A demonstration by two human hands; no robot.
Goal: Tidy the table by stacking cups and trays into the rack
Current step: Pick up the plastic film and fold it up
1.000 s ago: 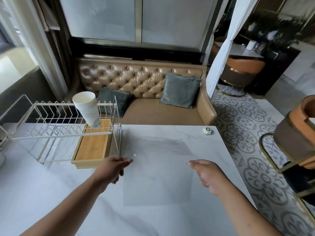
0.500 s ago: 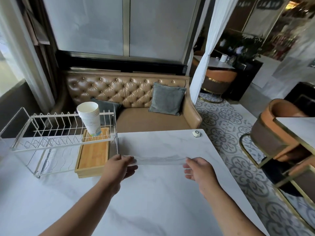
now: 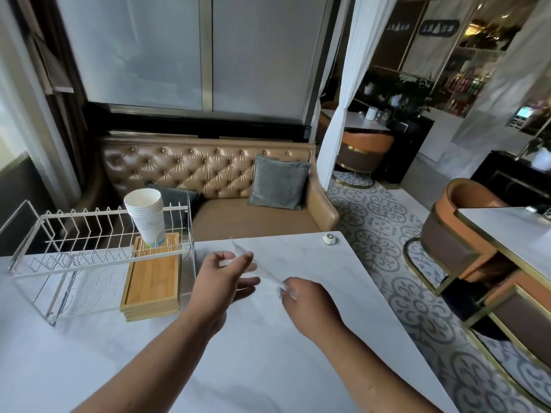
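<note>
The step in hand looked to be carrying a clear sheet-like tray (image 3: 262,271) to the rack (image 3: 98,257). To do it well, both hands needed to keep the edges pinched, hold it on edge, and feed it between the wires at about ten o'clock without knocking the cups.

The left hand (image 3: 226,278) pinched the tray's upper corner between thumb and fingers, the other fingers spread. The right hand (image 3: 307,302) was curled around its lower edge, at four o'clock from the left.

The tray was nearly transparent, thin and blurred, raised above the table (image 3: 268,368). The stacked paper cups (image 3: 146,216) stood in the rack above a wooden tray (image 3: 152,284).
</note>
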